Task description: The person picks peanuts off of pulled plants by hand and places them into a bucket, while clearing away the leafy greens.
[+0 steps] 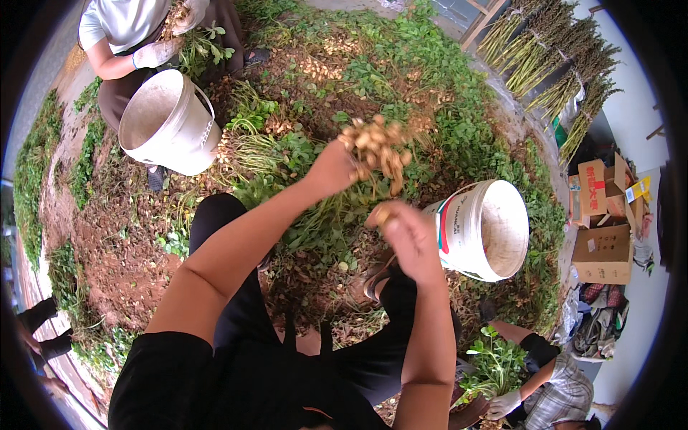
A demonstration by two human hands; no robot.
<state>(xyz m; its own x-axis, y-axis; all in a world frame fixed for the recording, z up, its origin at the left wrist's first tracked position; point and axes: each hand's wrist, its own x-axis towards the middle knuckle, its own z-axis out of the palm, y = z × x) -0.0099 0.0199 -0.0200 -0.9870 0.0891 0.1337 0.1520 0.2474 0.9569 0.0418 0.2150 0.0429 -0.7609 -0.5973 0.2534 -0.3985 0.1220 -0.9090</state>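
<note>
My left hand is closed around a peanut plant, its cluster of peanut pods sticking out past my fingers and its leafy stems hanging below. Just below and right of the pods is my right hand, blurred, with what looks like a peanut pod at its thumb and fingertips. Close by on its right, a white plastic bucket with printed writing tilts its opening to the right. Some dirt marks the bucket's inner wall.
Another white bucket stands at the upper left beside a gloved person holding a peanut plant. A second gloved person works at the lower right. Peanut plants cover the soil. Cardboard boxes and tied dry stalks line the right wall.
</note>
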